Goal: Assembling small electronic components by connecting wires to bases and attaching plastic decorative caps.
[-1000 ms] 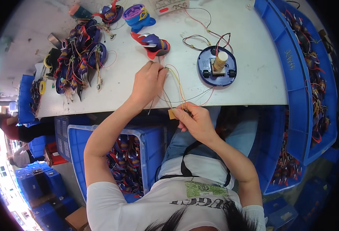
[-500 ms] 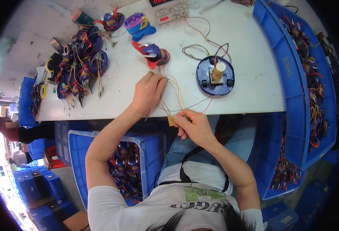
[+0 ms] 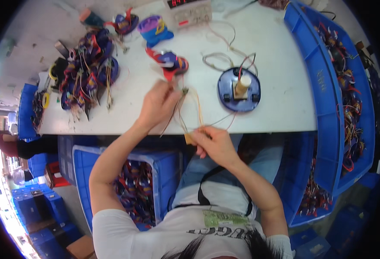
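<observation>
L hand (image 3: 159, 103) shifted left, can't tell grip; R hand (image 3: 216, 143) pinches small tan sq. pc. (image 3: 189, 138) nr thin yellow wires (image 3: 200, 108).

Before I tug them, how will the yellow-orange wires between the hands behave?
Probably floppy: the yellow-orange wires bow in a loose curve rather than running straight. Likely light, since they look thin. Perhaps fragile at the upper end, where they appear to meet a tiny part beside the left hand.
</observation>
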### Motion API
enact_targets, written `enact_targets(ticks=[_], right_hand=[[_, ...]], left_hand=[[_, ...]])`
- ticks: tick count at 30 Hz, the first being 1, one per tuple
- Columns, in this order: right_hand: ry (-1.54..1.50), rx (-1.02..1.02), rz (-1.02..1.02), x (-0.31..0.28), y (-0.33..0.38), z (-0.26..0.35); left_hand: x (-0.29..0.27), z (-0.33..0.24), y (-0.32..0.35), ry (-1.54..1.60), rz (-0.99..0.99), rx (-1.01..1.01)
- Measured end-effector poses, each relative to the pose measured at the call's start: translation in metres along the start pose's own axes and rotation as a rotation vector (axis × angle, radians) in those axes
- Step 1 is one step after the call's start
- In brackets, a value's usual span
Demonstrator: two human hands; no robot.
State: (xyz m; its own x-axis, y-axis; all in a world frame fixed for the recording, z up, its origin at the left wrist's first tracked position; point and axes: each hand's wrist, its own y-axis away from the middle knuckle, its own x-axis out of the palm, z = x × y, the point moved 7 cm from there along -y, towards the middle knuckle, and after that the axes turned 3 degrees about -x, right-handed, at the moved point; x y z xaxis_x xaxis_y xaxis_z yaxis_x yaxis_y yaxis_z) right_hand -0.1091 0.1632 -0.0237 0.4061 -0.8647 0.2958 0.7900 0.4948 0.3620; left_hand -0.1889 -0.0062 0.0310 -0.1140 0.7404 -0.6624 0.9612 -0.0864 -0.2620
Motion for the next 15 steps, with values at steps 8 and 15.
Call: enact_targets(ticks=[8,15], right_hand=[[-0.167,-0.031,0.017,-0.001,-0.006,0.000],[-0.101,-0.034,0.058,0.002,-0.001,0.005]], left_hand=[[-0.007,-0.048,0.111,0.169,0.052,-0.138],[0.040,-0.034,0.121,0.859,0.021,-0.531]])
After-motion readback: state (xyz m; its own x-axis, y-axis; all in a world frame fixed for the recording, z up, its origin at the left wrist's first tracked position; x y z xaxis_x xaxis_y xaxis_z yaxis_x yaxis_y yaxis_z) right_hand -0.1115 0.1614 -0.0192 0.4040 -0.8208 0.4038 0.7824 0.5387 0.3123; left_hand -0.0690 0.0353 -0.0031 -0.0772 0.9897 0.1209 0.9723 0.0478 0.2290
